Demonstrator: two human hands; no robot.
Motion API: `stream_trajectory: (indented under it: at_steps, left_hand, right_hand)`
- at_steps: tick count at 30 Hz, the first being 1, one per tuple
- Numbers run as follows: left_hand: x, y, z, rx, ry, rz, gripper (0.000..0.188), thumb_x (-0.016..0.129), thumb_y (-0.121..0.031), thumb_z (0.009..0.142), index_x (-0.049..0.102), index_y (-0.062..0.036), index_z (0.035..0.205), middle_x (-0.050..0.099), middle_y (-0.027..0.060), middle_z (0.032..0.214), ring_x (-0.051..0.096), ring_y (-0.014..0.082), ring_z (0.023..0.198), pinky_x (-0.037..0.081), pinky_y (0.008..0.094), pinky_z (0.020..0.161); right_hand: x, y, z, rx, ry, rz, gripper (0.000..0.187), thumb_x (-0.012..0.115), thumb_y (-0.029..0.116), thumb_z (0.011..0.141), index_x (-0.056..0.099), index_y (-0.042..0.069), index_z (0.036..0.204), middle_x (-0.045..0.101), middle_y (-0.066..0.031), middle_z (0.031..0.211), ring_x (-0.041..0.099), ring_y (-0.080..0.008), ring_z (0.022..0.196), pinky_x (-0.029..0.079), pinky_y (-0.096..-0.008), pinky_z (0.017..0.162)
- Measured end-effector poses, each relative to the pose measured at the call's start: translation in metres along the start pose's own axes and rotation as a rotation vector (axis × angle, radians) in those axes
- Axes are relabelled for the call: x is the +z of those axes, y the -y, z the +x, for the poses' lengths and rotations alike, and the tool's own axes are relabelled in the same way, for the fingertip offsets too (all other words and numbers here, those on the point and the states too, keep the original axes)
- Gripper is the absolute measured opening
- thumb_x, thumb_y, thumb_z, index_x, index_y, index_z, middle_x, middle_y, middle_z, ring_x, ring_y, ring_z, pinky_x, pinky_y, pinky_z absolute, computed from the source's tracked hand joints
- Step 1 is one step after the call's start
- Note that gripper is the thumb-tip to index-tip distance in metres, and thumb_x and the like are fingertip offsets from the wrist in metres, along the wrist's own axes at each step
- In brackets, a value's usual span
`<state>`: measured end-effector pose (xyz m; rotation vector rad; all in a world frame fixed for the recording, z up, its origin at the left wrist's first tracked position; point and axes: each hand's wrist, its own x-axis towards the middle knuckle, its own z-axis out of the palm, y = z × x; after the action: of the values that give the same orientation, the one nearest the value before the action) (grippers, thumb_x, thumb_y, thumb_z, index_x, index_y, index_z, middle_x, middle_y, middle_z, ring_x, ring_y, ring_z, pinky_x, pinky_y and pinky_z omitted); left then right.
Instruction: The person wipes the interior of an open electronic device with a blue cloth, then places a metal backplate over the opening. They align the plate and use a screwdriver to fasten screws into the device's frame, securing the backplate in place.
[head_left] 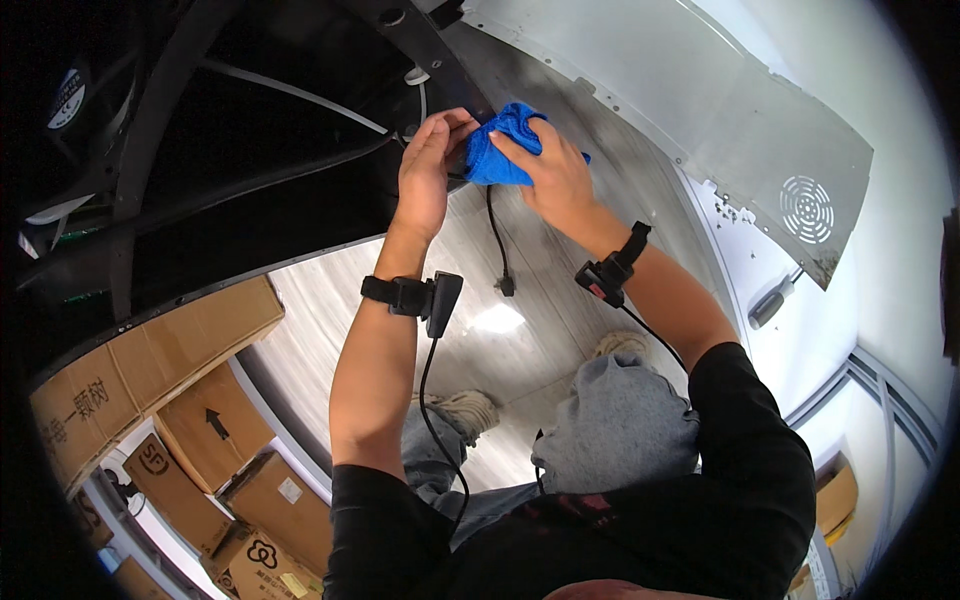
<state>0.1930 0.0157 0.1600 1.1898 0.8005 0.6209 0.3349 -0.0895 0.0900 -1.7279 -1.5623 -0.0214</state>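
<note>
Cardboard boxes at far left, beneath the black machine; left hand half-curled, fingers together, whether it's gripping anything I can't tell; blue cloth right beside it, at the dark bar's lower end, bunched in the right hand's bent fingers; screwdriver lying farther right.
</note>
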Motion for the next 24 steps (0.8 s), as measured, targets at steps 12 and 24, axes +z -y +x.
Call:
stream_trajectory:
  at_steps: [12, 24]
  left_hand:
    - [0.001, 0.007, 0.001, 0.014, 0.023, 0.103, 0.03, 0.04, -0.025, 0.102, 0.053, -0.0051, 0.121, 0.059, 0.009, 0.119, 0.054, 0.023, 0.119, 0.036, 0.0347, 0.103]
    - [-0.019, 0.058, -0.012, -0.241, 0.083, 1.593, 0.052, 0.061, -0.021, 0.086, 0.05, -0.0226, 0.137, 0.062, 0.0148, 0.124, 0.059, 0.0355, 0.115, 0.04, 0.0467, 0.102]
  right_hand:
    - [0.024, -0.026, -0.028, 0.038, 0.089, -0.019, 0.071, 0.068, -0.001, 0.067, 0.06, 0.034, 0.129, 0.051, -0.0121, 0.118, 0.058, -0.0313, 0.09, 0.048, -0.0419, 0.075]
    - [0.063, -0.063, -0.052, 0.073, 0.433, -0.241, 0.051, 0.053, 0.011, 0.085, 0.059, 0.035, 0.129, 0.05, -0.0098, 0.108, 0.059, -0.0286, 0.089, 0.047, -0.0417, 0.076]
